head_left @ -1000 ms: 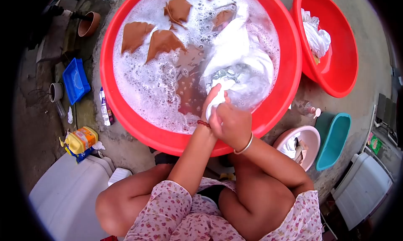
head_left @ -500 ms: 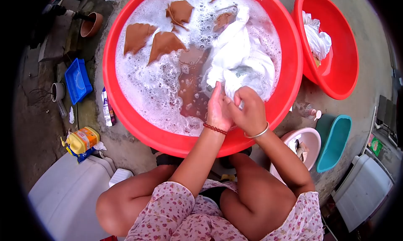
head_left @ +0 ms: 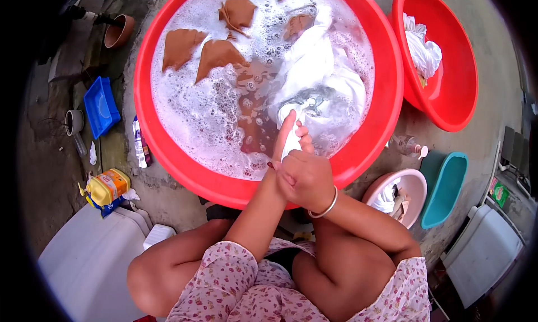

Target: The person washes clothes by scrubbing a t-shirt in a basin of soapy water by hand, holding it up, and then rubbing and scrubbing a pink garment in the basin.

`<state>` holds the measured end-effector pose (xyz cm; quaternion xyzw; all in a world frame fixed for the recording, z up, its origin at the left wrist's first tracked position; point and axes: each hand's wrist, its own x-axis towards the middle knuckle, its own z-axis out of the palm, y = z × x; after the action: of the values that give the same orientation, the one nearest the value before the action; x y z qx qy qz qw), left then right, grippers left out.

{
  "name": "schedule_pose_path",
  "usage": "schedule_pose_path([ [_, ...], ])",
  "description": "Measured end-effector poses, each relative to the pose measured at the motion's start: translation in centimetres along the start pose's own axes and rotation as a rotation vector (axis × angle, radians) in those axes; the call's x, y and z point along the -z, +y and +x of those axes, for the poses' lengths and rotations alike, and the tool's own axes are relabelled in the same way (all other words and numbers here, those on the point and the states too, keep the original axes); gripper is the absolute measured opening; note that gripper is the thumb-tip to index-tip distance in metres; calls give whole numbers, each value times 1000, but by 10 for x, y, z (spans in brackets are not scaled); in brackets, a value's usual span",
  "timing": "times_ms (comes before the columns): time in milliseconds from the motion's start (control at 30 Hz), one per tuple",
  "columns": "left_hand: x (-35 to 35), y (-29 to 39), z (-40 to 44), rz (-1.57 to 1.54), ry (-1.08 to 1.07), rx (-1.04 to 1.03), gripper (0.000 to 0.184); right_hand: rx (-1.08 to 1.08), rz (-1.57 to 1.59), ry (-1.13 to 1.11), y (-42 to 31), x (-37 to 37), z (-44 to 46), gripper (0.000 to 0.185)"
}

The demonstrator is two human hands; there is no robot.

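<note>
In the large red basin (head_left: 147,126) of sudsy water floats a wet white cloth (head_left: 314,70), bunched toward the right side. One end of it comes up over the basin's near side into my hands. My left hand (head_left: 284,140) is curled round this strip, with the index finger pointing forward. Just nearer to me, my right hand (head_left: 307,179) is closed in a fist on the end of the cloth, over my left wrist. Patches of brown cloth (head_left: 221,58) poke out of the foam at the far left of the basin.
A second red basin (head_left: 457,70) at the right holds white cloth. Near it are a pink basin (head_left: 416,187), a teal tub (head_left: 445,190) and a clear bottle (head_left: 407,146). At the left lie a blue tray (head_left: 102,108) and a yellow jug (head_left: 109,186).
My right hand has pulled back toward me and now lies across my left wrist. A strip of the white cloth has been drawn through my left hand.
</note>
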<state>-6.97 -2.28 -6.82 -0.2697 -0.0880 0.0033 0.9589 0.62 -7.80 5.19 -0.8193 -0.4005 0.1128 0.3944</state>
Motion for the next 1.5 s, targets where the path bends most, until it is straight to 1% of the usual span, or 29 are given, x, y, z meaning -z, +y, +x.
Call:
schedule_pose_path([
  [67, -64, -57, 39, 349, 897, -363, 30, -97, -63, 9, 19, 1, 17, 17],
  [100, -70, -66, 48, 380, 904, -419, 32, -193, -58, 56, 33, 7, 29, 25],
  [200, -75, -60, 46, 354, 857, -330, 34, -63, -65, 110, 17, 8, 19, 24],
  [233, -63, -53, 34, 369, 957, -330, 32, -55, -16, 87, 5, 9, 9, 25],
  [300, -19, -10, 11, 169, 334, -26, 24, 73, 68, -12, -28, 9, -12, 23],
  [367, -18, -15, 8, -8, 38, 62, 29, 126, 126, -86, -25, 1, -20, 20],
  [433, -57, -48, 32, 303, 944, -326, 30, -135, -19, -89, 22, 3, 12, 16],
  [467, -52, -59, 44, 465, 971, -421, 30, -257, -107, -70, 41, 6, 28, 14],
  [600, -52, -44, 32, 523, 991, -358, 27, -121, -70, 43, 19, 5, 14, 15],
  [633, -46, -38, 20, 511, 991, -401, 26, -110, -31, -9, 2, 6, 2, 15],
  [667, -53, -20, 18, 244, 924, -219, 28, 19, 60, 7, -10, 4, -11, 16],
  [733, -65, -4, 15, 265, 677, 35, 32, 84, 76, -153, -39, 6, -26, 16],
  [767, -63, -19, 19, 387, 988, -156, 33, 91, 29, -128, -24, -1, -22, 15],
  [800, -50, -21, 14, 270, 808, -129, 28, 82, -37, -30, -11, -4, -6, 22],
  [867, -84, -58, 54, 322, 1057, -409, 27, -127, -174, 80, 25, -1, 31, 23],
  [900, -62, -57, 46, 426, 921, -435, 31, -124, -169, 84, 24, 1, 31, 23],
  [967, -66, -54, 40, 410, 929, -426, 29, -147, -116, 110, 16, 4, 27, 26],
  [1000, -66, -46, 39, 387, 929, -411, 28, -158, -134, 57, 6, 5, 14, 17],
  [1033, -29, -22, 6, 261, 494, -287, 26, -51, -47, 78, -10, 3, -1, 17],
  [1067, -50, -13, 20, 248, 856, -198, 26, 49, 42, 98, -21, 1, -11, 17],
  [1133, -39, 7, 9, 107, 293, 86, 28, 40, 65, 15, -17, -1, -15, 16],
  [1167, -30, -5, 2, 174, 516, -90, 28, 40, 95, -64, -14, -3, -16, 15],
  [1233, -60, -48, 36, 249, 934, -377, 33, -64, -94, -20, 32, -2, 14, 14],
  [1267, -59, -57, 47, 367, 950, -444, 33, -155, -145, 5, 44, 0, 26, 15],
  [1333, -56, -50, 40, 371, 891, -390, 33, -185, -96, 28, 26, 2, 18, 16],
  [1400, -50, -41, 23, 456, 955, -404, 33, -153, -7, 61, 0, 7, 5, 20],
  [1433, -54, -27, 23, 445, 917, -258, 29, -59, 95, 7, -20, 9, -12, 20],
  [1467, -27, 3, 4, 247, 403, -33, 25, 31, 200, -43, -33, 10, -23, 20],
  [1500, -28, 3, 7, 237, 441, -60, 25, 22, 198, -49, -30, 9, -24, 20],
])
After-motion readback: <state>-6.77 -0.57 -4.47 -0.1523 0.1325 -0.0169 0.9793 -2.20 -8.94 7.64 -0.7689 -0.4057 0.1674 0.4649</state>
